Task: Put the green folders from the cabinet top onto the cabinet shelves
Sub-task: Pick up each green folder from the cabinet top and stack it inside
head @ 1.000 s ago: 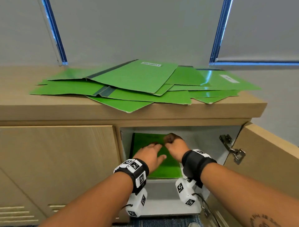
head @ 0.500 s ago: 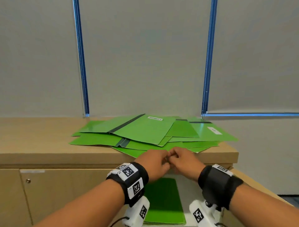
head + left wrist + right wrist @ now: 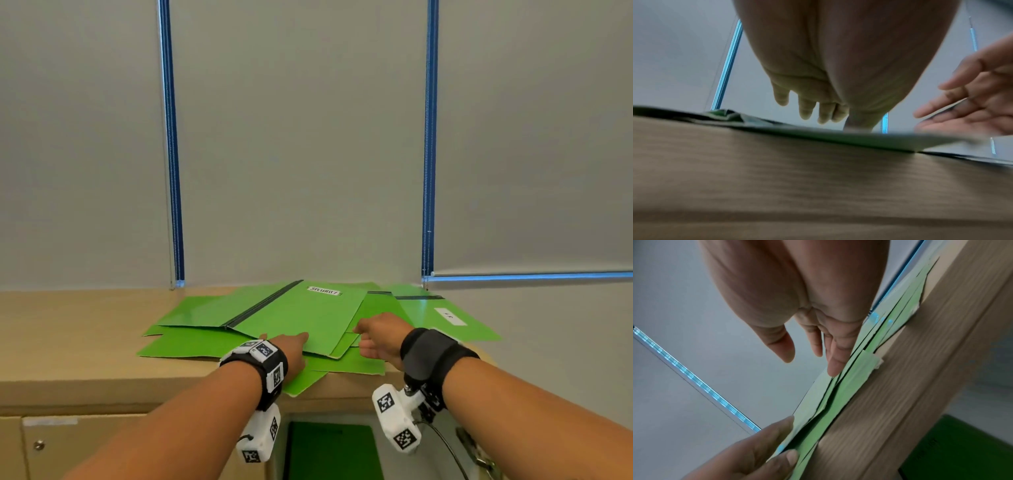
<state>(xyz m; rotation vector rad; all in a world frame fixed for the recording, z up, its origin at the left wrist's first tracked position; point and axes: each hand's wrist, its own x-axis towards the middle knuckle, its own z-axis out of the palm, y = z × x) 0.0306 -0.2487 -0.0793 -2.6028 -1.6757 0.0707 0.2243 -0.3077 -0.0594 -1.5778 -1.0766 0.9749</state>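
Both hands reach the front edge of the cabinet top, where the green folders lie in a loose, overlapping heap. The left hand rests on the near corner of the top "SECURITY" folder, fingers relaxed and slightly parted, thumb pressing down, probably to steady it for lifting. The right hand sits just beside that folder's right edge, its fingers loosely extended and touching the sheet edges, pinching nothing. One folder already lies on the shelf below.

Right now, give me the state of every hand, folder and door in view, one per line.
Left hand: open, fingers on the top folder.
Right hand: open, fingertips at the folders' edges.
SECURITY folder: atop the pile, flat.
Shelf folder: lying flat inside.
Right cabinet door: open.
Left cabinet door: closed.
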